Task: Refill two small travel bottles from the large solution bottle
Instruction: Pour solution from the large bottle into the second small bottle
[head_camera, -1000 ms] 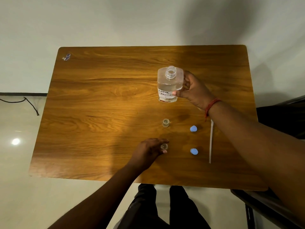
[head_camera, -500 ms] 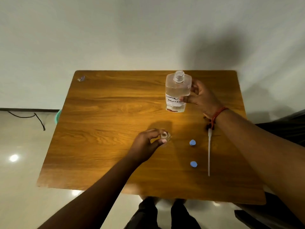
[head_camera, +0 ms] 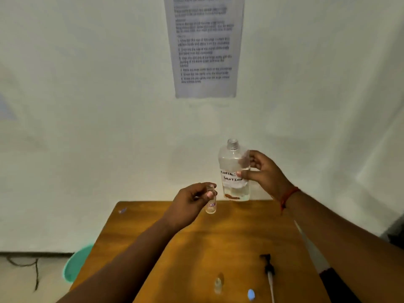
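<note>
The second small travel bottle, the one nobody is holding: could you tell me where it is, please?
In the head view it stands on the wooden table near the bottom edge, just left of a blue cap and the pump dispenser, below both raised hands.

On the large solution bottle (head_camera: 233, 169) that your right hand (head_camera: 264, 171) holds you can read a white label with handwritten capitals, "CONTAC" on the upper line (your thumb hides the end of the word) and "SOLUTION" on the lower line; the small travel bottle (head_camera: 211, 200) that your left hand (head_camera: 188, 202) pinches has a little label with reddish marks, but it is too small and blurred to read; the paper sheet (head_camera: 204, 45) on the wall above carries many printed lines, some of them numbered like steps, and none of the words is legible.
</note>
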